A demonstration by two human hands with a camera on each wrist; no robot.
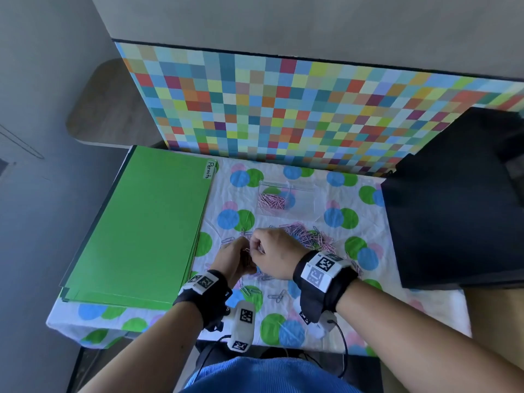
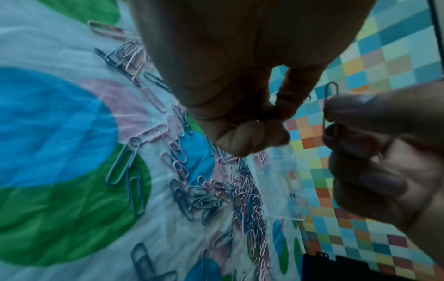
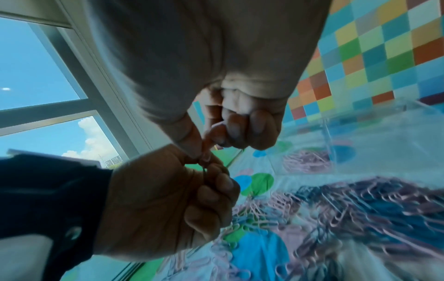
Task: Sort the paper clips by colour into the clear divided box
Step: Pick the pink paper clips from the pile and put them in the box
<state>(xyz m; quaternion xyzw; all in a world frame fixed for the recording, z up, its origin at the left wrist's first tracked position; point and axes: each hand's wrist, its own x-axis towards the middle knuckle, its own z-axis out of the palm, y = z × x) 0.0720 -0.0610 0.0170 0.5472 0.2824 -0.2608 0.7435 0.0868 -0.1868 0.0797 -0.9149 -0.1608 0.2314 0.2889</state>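
- Box (image 1: 289,201): 12 o'clock of the hands; pink clips (image 1: 270,201) in its left compartment.
- Pile (image 1: 310,236): mixed clips, just before the box.
- Left hand (image 1: 232,258), right hand (image 1: 273,252): touching, each pinching a clip (image 2: 330,95).

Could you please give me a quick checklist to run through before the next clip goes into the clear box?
1. Clip held: the right hand pinches a paper clip: ok.
2. Its colour: dim light: cannot tell.
3. Left hand free of clips: cannot tell.
4. Clear divided box within reach, open: ok.
5. Left compartment holds only pink clips: ok.
6. Loose pile sorted: not ok.
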